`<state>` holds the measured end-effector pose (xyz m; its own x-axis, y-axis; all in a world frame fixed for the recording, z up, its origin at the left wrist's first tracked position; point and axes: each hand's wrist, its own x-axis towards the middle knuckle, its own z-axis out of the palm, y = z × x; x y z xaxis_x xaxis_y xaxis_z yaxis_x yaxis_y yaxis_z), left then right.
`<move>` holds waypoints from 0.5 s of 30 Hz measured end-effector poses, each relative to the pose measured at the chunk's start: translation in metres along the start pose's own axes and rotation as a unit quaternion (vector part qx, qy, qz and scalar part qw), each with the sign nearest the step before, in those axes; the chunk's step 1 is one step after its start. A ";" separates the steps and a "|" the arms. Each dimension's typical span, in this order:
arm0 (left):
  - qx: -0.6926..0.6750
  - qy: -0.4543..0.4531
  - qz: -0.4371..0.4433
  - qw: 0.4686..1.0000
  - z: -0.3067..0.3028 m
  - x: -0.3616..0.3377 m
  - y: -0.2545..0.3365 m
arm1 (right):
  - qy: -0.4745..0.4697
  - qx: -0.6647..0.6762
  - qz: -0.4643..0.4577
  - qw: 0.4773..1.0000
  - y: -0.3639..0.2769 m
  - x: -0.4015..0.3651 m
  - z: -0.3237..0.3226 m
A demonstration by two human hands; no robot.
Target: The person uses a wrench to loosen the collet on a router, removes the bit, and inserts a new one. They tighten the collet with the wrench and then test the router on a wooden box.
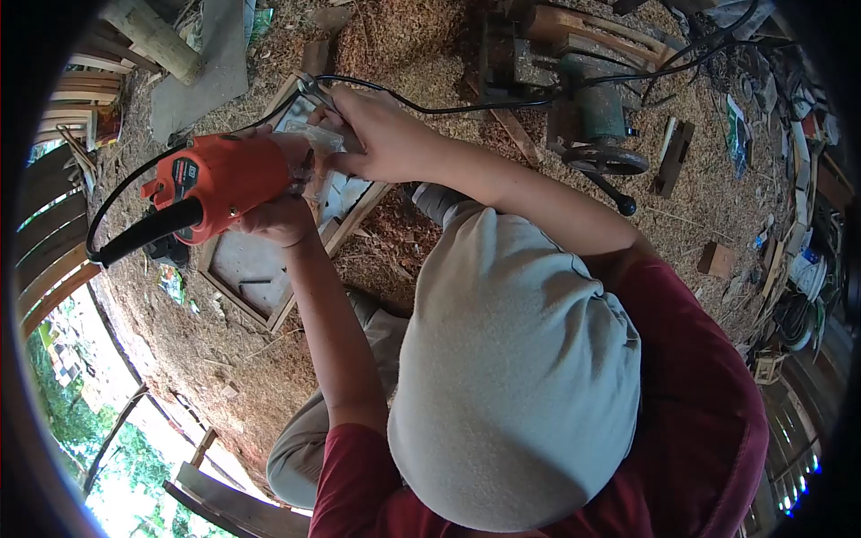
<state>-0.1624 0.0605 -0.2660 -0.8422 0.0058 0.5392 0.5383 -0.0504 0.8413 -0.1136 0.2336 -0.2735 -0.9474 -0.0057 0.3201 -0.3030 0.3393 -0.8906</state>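
My left hand [280, 221] is wrapped round the lower side of an orange trim router [238, 179], which lies tilted on its side with a black cable at its rear. At the router's front is a clear plastic base [314, 139]. My right hand [381, 134] is closed beside that base, its fingers on a grey metal wrench [314, 90]; the grip is partly hidden. Beneath the router is a shallow wood-framed tray [208, 258]. In it lies a small dark L-shaped key [256, 282].
A green vise-like machine [599, 108] with a handwheel [605, 160] stands at the upper right. The black power cord [466, 109] runs across to it. Wood shavings [395, 45] cover the ground. A wood block [716, 260] lies at right, a round post [157, 40] at upper left.
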 end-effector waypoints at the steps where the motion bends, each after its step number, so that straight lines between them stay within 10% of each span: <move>1: -0.009 0.003 0.002 1.000 0.001 0.001 0.001 | 0.000 0.008 0.004 1.000 0.001 -0.001 0.001; 15: 0.053 0.051 0.009 0.997 0.013 0.005 0.011 | 0.096 -0.120 -0.023 0.988 0.021 -0.012 0.015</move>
<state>-0.1607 0.0726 -0.2533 -0.8284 -0.0958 0.5518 0.5490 0.0559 0.8339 -0.1102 0.2270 -0.3006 -0.8889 0.1441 0.4349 -0.2910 0.5557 -0.7788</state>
